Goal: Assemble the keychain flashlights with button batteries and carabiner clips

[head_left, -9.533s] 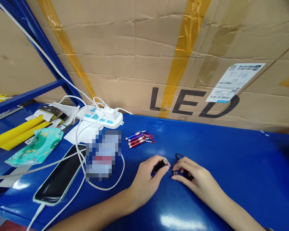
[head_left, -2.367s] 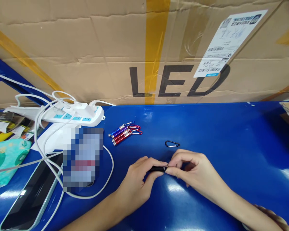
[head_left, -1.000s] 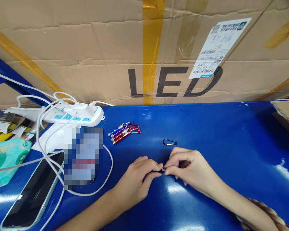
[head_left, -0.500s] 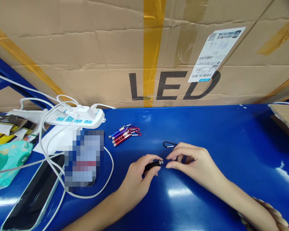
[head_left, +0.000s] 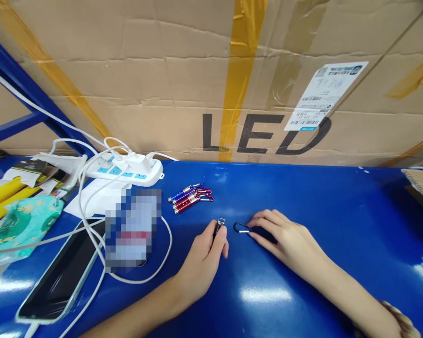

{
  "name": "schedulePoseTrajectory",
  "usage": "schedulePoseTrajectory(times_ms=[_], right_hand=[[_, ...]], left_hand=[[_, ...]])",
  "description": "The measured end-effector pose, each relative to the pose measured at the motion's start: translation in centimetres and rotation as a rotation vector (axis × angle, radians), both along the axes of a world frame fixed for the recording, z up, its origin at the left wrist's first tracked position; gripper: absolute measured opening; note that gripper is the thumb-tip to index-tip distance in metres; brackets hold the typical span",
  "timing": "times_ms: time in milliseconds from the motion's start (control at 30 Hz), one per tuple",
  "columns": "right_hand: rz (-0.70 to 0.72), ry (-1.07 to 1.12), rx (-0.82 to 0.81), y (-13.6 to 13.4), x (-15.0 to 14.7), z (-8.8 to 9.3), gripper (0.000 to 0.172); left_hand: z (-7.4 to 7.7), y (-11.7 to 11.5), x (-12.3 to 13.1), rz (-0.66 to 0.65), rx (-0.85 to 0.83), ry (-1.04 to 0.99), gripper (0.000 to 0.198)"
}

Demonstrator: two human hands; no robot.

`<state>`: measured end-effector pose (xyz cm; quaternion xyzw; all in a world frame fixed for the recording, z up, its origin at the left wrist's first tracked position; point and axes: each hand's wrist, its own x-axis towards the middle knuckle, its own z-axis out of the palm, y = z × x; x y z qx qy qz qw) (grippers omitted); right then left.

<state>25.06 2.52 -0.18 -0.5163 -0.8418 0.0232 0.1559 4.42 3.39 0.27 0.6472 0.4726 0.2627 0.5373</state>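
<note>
My left hand (head_left: 204, 256) is closed around a slim black mini flashlight (head_left: 217, 229). A square metal loop stands up from its far end, and the fingers hide most of its body. To the right, my right hand (head_left: 285, 237) pinches one end of a black carabiner (head_left: 240, 228) between thumb and fingers, low over the blue table. A short gap separates the loop from the carabiner. Farther back lie several similar small flashlights in blue, purple and red (head_left: 186, 203), side by side, with carabiners on their right ends.
At the left, white cables loop around a white power strip (head_left: 151, 176), a blurred-out phone (head_left: 134, 230) and a dark phone (head_left: 63, 272). A green packet (head_left: 24, 230) and yellow items (head_left: 7, 197) lie beyond. Behind the blue table (head_left: 324, 197) stands a large cardboard box (head_left: 155, 94).
My left hand has turned the flashlight so its loop points away from me. My right hand has closed on the carabiner and brought it nearer. The camera view has shifted slightly.
</note>
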Motion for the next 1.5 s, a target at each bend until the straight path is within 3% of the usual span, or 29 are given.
schedulePoseTrajectory(times_ms=[133, 467, 767, 933, 1067, 1500], right_hand=[[0.130, -0.003, -0.004, -0.4, -0.9, 0.2, 0.024], [0.179, 0.154, -0.036, -1.2, -1.9, 0.1, 0.023], [0.257, 0.279, -0.033, -1.6, -2.3, 0.6, 0.019], [0.246, 0.221, 0.042, -1.9, -2.6, 0.8, 0.035], [0.289, 0.114, 0.109, -2.0, -3.0, 0.9, 0.037], [0.289, 0.155, 0.042, -2.1, -3.0, 0.8, 0.042]], left_hand=[[0.2, 0.0, 0.1, -0.008, -0.016, 0.034, 0.030], [-0.3, -0.1, 0.3, 0.055, 0.084, 0.046, 0.020], [-0.5, 0.3, 0.2, -0.071, 0.098, 0.010, 0.024], [-0.3, 0.0, 0.2, -0.069, 0.120, 0.004, 0.025], [-0.3, -0.2, 0.3, -0.057, 0.131, 0.016, 0.025], [-0.6, -0.7, 0.7, -0.033, 0.096, 0.008, 0.023]])
